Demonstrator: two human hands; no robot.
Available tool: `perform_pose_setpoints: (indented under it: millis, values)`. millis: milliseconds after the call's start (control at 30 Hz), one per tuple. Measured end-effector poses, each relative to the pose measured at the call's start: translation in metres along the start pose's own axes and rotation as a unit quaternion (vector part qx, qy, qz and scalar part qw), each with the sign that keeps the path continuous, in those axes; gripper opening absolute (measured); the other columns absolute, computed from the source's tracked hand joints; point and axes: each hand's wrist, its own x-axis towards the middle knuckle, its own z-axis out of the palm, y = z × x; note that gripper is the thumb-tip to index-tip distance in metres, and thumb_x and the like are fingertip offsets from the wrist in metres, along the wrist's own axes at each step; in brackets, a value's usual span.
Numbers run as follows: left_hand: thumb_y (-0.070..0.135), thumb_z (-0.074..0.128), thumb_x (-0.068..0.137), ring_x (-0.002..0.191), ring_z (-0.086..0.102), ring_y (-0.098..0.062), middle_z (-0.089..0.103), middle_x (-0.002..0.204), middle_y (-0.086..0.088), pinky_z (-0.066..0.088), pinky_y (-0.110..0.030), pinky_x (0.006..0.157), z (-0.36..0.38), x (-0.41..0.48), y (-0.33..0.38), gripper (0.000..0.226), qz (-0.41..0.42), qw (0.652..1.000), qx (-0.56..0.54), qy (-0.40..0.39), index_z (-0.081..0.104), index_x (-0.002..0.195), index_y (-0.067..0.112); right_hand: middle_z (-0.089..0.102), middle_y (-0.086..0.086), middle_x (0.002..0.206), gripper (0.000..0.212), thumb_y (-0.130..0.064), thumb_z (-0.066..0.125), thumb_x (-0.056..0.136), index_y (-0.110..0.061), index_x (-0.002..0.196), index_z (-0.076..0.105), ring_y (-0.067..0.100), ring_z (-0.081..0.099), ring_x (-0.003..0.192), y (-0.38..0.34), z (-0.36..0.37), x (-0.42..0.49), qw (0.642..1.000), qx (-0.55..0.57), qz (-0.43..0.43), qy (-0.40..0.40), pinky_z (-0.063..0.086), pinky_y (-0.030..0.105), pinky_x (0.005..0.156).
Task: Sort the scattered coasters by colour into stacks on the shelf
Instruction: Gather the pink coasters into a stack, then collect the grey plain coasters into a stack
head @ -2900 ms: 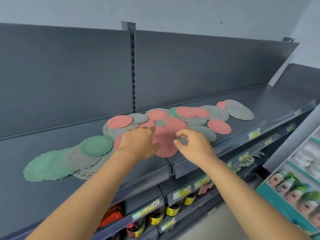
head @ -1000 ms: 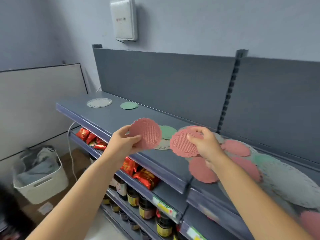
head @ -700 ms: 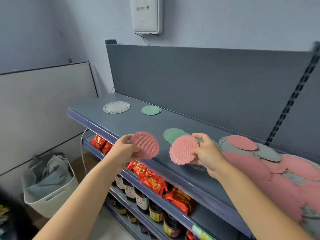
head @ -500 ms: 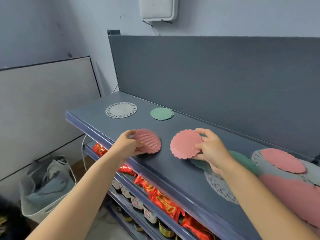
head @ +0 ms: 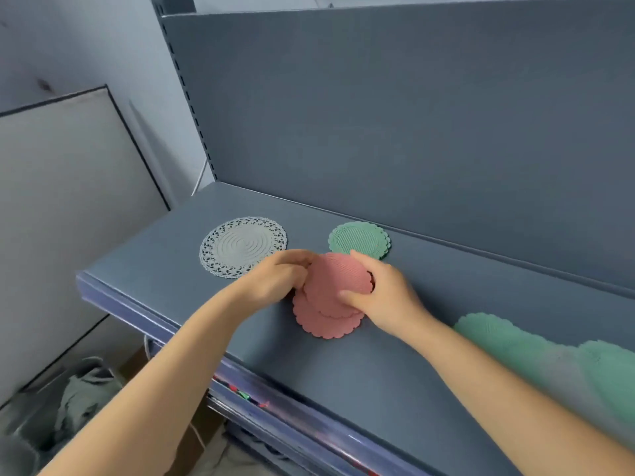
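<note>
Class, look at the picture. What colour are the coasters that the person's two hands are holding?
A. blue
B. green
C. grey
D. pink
D: the left hand and the right hand both grip the pink coasters, while the grey coaster and the green coaster lie flat further back on the shelf.

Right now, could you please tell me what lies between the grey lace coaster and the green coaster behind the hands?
Only bare shelf lies between the grey lace coaster and the green coaster, in the head view.
</note>
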Motion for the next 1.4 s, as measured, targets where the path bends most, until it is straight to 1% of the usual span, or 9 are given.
perform_pose_setpoints:
  millis: [67,167,300,433,567,733,1133,1300,1400]
  values:
    - [0.017,0.057,0.072,0.089,0.06,-0.011,0.064,0.1,0.006,0.047,-0.017,0.079,-0.006,0.011,-0.004,0.033,0.02,0.999,0.016,-0.021,0.059,0.102,0.029,0.036,-0.005,0.151,0.073,-0.034,0.069,0.084,-0.02,0.146,0.034,0.01,0.029,0.14,-0.003,0.016,-0.003,0.999,-0.04,-0.019,0.028,0.02,0.018,0.109]
    - [0.031,0.073,0.069,0.106,0.059,-0.009,0.062,0.116,0.01,0.045,-0.023,0.092,-0.01,0.023,-0.014,0.062,0.104,0.979,0.168,-0.055,0.05,0.127,0.03,0.035,-0.005,0.152,0.066,-0.036,0.065,0.086,-0.019,0.144,0.038,0.008,0.026,0.142,-0.011,0.032,-0.008,0.992,-0.091,-0.007,0.088,0.016,0.017,0.111]
    - [0.033,0.052,0.062,0.109,0.05,-0.008,0.055,0.112,0.014,0.036,-0.02,0.091,-0.015,0.032,-0.009,0.06,0.22,0.915,0.303,-0.152,0.056,0.121,0.029,0.04,-0.008,0.149,0.058,-0.03,0.061,0.086,-0.022,0.141,0.043,0.009,0.028,0.141,-0.023,0.037,-0.027,0.988,-0.109,0.029,0.109,0.017,0.015,0.111]
    - [0.044,0.049,0.085,0.116,0.047,-0.019,0.054,0.12,0.008,0.034,-0.031,0.092,0.003,0.035,0.014,0.038,0.273,0.822,0.487,-0.112,0.054,0.12,0.029,0.033,-0.01,0.152,0.058,-0.036,0.049,0.095,-0.027,0.148,0.027,0.007,0.028,0.139,-0.025,0.026,-0.066,0.973,-0.15,0.089,0.148,0.018,0.015,0.108]
    - [0.047,0.05,0.088,0.123,0.045,-0.022,0.05,0.133,0.004,0.036,-0.034,0.101,0.048,0.021,0.049,0.05,0.385,0.798,0.448,-0.121,0.046,0.133,0.025,0.037,-0.005,0.149,0.05,-0.033,0.05,0.095,-0.02,0.142,0.039,0.011,0.034,0.137,-0.012,-0.011,-0.119,0.944,-0.188,0.173,0.209,0.029,0.027,0.112]
    - [0.049,0.051,0.087,0.117,0.051,-0.021,0.056,0.126,0.004,0.043,-0.033,0.091,0.132,-0.013,0.087,0.046,0.424,0.801,0.396,-0.146,0.048,0.126,0.024,0.043,-0.006,0.142,0.046,-0.032,0.055,0.093,-0.018,0.135,0.048,0.012,0.042,0.129,0.009,-0.062,-0.194,0.911,-0.21,0.241,0.261,0.036,0.028,0.106]
    - [0.055,0.079,0.062,0.118,0.041,-0.03,0.048,0.123,-0.009,0.042,-0.039,0.096,0.271,-0.008,0.129,0.087,0.208,0.865,0.445,-0.103,0.04,0.124,0.009,0.048,-0.012,0.13,0.025,-0.026,0.062,0.089,-0.022,0.114,0.062,0.005,0.048,0.118,0.097,-0.151,-0.294,0.931,-0.169,0.204,0.251,0.032,0.016,0.091]
    - [0.044,0.091,0.047,0.107,0.041,-0.025,0.044,0.117,-0.007,0.042,-0.031,0.085,0.273,-0.012,0.137,0.098,0.194,0.893,0.399,-0.079,0.038,0.122,0.01,0.053,-0.001,0.133,0.045,-0.037,0.06,0.089,-0.015,0.128,0.053,0.018,0.05,0.122,0.125,-0.184,-0.263,0.922,-0.184,0.237,0.243,0.039,0.028,0.099]
    - [0.028,0.094,0.047,0.097,0.049,-0.021,0.048,0.112,-0.001,0.043,-0.031,0.075,0.269,-0.002,0.149,0.097,0.148,0.929,0.313,-0.132,0.037,0.125,0.016,0.063,0.005,0.114,0.044,-0.051,0.053,0.088,-0.013,0.111,0.057,0.026,0.058,0.111,0.141,-0.201,-0.235,0.9,-0.214,0.279,0.257,0.048,0.037,0.088]
